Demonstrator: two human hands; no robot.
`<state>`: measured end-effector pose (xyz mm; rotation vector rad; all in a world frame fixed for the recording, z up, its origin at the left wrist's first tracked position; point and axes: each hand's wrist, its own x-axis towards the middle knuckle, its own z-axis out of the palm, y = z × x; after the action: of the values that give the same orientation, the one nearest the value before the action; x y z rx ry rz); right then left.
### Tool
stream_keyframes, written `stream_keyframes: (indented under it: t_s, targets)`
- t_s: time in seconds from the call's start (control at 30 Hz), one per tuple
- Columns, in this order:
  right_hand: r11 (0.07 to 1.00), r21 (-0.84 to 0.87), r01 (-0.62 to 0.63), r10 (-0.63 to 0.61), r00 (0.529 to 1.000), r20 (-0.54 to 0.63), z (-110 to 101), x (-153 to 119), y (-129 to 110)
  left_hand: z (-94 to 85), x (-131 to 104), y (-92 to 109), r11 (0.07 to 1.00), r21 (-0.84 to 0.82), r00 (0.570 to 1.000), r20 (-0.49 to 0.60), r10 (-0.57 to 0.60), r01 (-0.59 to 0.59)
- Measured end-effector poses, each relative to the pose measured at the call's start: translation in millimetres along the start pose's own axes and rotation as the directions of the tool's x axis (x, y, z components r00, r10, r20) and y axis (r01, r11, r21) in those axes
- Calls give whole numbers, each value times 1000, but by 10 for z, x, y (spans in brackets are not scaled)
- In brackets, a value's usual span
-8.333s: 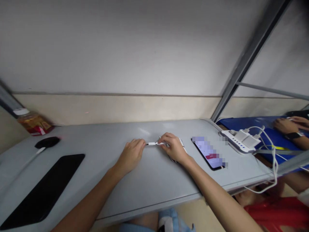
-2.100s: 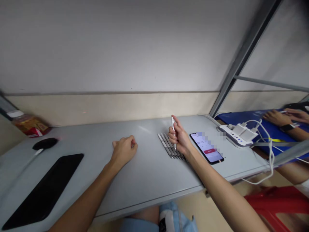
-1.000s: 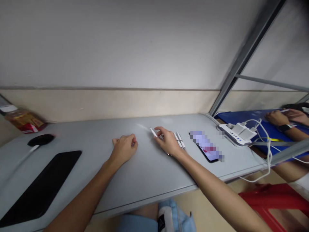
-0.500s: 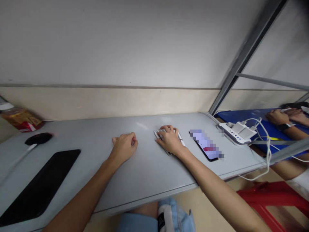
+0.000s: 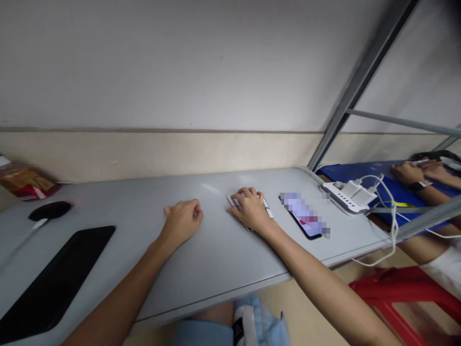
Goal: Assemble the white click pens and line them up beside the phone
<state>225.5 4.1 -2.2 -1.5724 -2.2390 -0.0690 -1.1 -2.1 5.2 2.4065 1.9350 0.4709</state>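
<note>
My left hand (image 5: 183,218) rests on the grey desk (image 5: 212,259) with its fingers curled in. Whatever is inside it, if anything, is hidden from me. To its right, my right hand (image 5: 248,207) lies over several white pens (image 5: 268,208), its fingers bent around them. Pen ends stick out on both sides of that hand, while their middles are covered. A phone (image 5: 304,216) with a lit, partly blurred screen lies just right of the pens.
A white power strip (image 5: 347,196) with plugs and cables stands at the desk's right end. At left are a black mat (image 5: 61,283), a dark round object (image 5: 49,210) with a white cable, and a bottle (image 5: 27,182). Another person's hands (image 5: 414,173) rest beyond the metal frame (image 5: 334,127).
The whole view has shifted slightly, so things appear a little further left. Both hands keep nearly the same places and poses on the desk.
</note>
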Motion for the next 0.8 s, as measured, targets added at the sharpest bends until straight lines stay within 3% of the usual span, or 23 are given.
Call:
stream_keyframes:
  t_s: [0.43,0.57,0.8]
  targets:
    - [998,-56,-38,40,998,42,-23,-46,-5,-9,-2,11,1000,16,1000,-14,11,-10]
    - [988,-61,-142,146,987,61,-47,-53,-39,-4,1,5,1000,6,1000,-14,14,-13]
    - [932,-63,-358,362,929,80,-135,-50,-24,6,5,-9,1000,-4,1000,1,5,-5]
